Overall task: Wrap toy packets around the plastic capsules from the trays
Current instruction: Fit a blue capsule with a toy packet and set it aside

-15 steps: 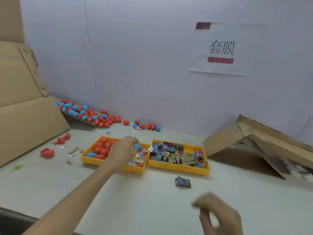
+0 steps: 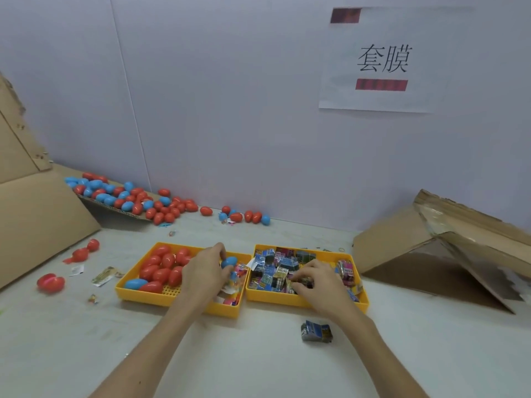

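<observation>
Two yellow trays sit side by side mid-bench, touching or nearly so.

Left hand (image 2: 205,271): over the right end of the left tray (image 2: 178,302), fingertips closed round a blue capsule (image 2: 229,262). The capsule is held just above a small heap of wrappers (image 2: 236,278) in that end of the tray. Red capsules (image 2: 163,268) fill the tray's left half.

Right hand (image 2: 319,280): in the right tray (image 2: 287,301), fingers curled down onto the packets (image 2: 271,271). Can't tell if it actually has one pinched.

One loose packet (image 2: 316,332) lies on the bench (image 2: 258,366) just in front of the right tray, near the right wrist.

Capsule pile (image 2: 129,196) is at the back-left corner, spilling along the wall. Cardboard sheets (image 2: 425,254) lean at the right edge. Paper sign (image 2: 382,61) is on the wall.
</observation>
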### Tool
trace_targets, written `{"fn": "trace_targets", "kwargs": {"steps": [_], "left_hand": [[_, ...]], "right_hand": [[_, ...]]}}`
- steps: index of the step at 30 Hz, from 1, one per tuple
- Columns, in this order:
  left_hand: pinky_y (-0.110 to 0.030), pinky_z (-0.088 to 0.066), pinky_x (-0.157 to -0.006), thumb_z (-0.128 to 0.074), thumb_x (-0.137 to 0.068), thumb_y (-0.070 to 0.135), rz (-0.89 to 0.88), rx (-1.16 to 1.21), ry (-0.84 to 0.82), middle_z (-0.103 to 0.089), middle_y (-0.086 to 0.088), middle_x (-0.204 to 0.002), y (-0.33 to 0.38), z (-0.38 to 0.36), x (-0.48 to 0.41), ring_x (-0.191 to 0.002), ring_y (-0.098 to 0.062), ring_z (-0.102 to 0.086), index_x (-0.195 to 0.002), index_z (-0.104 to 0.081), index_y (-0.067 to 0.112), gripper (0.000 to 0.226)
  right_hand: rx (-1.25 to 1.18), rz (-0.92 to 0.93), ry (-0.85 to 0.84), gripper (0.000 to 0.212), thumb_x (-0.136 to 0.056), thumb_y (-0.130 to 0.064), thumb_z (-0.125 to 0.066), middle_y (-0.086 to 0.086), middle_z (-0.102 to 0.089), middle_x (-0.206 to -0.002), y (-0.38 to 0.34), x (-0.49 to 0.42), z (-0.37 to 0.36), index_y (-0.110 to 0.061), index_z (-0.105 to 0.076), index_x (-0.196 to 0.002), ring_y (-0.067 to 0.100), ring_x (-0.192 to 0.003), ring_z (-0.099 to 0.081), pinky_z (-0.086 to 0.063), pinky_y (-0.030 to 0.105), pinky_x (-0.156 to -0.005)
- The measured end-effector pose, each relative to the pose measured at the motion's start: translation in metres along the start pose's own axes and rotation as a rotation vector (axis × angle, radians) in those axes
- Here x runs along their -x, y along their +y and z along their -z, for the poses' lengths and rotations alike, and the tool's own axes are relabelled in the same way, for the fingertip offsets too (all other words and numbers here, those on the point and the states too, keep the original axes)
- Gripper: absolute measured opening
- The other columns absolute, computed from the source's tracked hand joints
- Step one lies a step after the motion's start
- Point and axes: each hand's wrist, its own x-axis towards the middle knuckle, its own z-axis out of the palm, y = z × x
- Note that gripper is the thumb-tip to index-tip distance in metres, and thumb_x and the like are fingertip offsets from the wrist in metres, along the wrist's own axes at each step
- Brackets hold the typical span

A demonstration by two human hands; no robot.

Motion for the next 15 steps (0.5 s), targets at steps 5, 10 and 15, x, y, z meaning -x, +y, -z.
{"fn": "trace_targets", "kwargs": {"steps": [5, 10, 15], "left_hand": [[-0.028, -0.050, -0.051, -0.071, -0.091, 0.034, -0.028, 0.061, 0.026, -0.060, 0.009, -0.071, -0.004, -0.005, 0.004, -0.060, -0.007, -0.059, -0.088, -0.049, 0.029, 0.023], [-0.025, -0.051, -0.059, -0.071, -0.091, 0.017, -0.129, 0.273, 0.283, -0.053, 0.006, -0.104, 0.009, 0.009, 0.023, -0.078, -0.013, -0.058, -0.118, -0.060, 0.020, 0.029], [-0.012, -0.043, -0.079, -0.063, -0.095, 0.023, -0.376, 0.594, 0.357, -0.044, 0.010, -0.106, 0.047, 0.006, 0.092, -0.095, -0.007, -0.053, -0.125, -0.061, 0.022, 0.030]], "right_hand": [[-0.049, 0.036, 0.120, 0.010, -0.094, -0.039, -0.064, -0.023, -0.053, -0.104, 0.008, 0.002, -0.011, -0.040, -0.074, -0.095, 0.003, -0.105, -0.042, -0.034, 0.038, -0.099], [-0.016, 0.098, 0.193, 0.016, -0.097, -0.041, -0.059, -0.022, -0.055, -0.109, 0.009, 0.010, -0.013, -0.037, -0.074, -0.102, 0.004, -0.110, -0.044, -0.031, 0.034, -0.097], [-0.256, 0.269, 0.427, 0.018, -0.090, -0.008, -0.070, -0.016, -0.066, -0.096, 0.009, 0.035, -0.003, -0.025, -0.075, -0.094, 0.007, -0.094, -0.059, -0.046, 0.029, -0.085]]}}
